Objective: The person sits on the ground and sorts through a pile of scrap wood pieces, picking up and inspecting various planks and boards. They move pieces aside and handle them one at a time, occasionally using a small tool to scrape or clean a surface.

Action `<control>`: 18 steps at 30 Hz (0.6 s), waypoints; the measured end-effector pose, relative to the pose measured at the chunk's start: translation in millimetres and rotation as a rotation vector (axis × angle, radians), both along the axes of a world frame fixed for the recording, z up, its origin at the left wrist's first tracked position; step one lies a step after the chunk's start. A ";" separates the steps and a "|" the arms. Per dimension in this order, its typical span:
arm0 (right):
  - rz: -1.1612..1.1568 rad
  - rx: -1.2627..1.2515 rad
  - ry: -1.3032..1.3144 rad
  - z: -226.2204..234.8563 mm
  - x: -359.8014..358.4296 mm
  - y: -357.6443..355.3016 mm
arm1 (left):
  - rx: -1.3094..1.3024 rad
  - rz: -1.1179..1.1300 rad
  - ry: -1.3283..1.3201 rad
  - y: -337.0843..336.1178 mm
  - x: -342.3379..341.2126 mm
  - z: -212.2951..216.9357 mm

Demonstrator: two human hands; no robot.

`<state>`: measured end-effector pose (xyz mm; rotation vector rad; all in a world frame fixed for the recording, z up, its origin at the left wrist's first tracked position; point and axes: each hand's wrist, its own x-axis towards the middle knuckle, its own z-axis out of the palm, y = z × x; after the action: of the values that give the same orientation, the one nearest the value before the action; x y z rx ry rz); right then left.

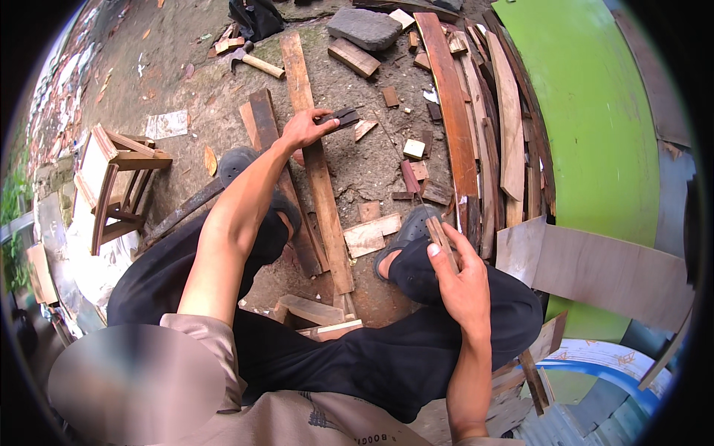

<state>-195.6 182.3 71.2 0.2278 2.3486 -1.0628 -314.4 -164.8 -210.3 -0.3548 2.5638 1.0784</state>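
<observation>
My left hand (303, 132) is closed on a short dark wooden block (341, 118), just above a long weathered plank (316, 171) on the ground. The block's far end looks notched. My right hand (462, 286) rests by my right knee, its thumb and fingers around a slim brown wooden handle (441, 244). A thin dark line runs forward from this handle; what kind of tool it is cannot be made out. Just beyond it lie a reddish-brown wood piece (410, 178) and a small pale block (413, 149).
A claw hammer (256, 64) lies far left of centre, near a grey stone slab (364, 28). Long planks (454, 111) are stacked at the right beside a green panel (587, 119). A small wooden frame (119, 178) stands left. Offcuts (372, 234) lie between my feet.
</observation>
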 end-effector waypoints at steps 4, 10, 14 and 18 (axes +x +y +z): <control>-0.013 0.008 -0.021 2.8 -2.3 -2.5 | 0.150 0.292 -0.133 -11.6 -10.9 -8.5; -0.005 -0.007 -0.015 -2.0 -0.6 -2.0 | -0.051 0.102 -0.061 -7.0 -8.8 -7.9; 0.024 -0.019 -0.027 -3.1 2.6 -5.9 | -0.299 -0.217 0.121 -11.0 9.9 -7.0; 0.002 -0.066 -0.071 -0.2 5.3 -8.7 | -0.228 -0.152 0.096 7.1 22.1 7.8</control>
<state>-190.3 173.5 71.0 0.2348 2.2467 -1.1114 -292.2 -157.8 -202.4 -0.1617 2.7552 0.7694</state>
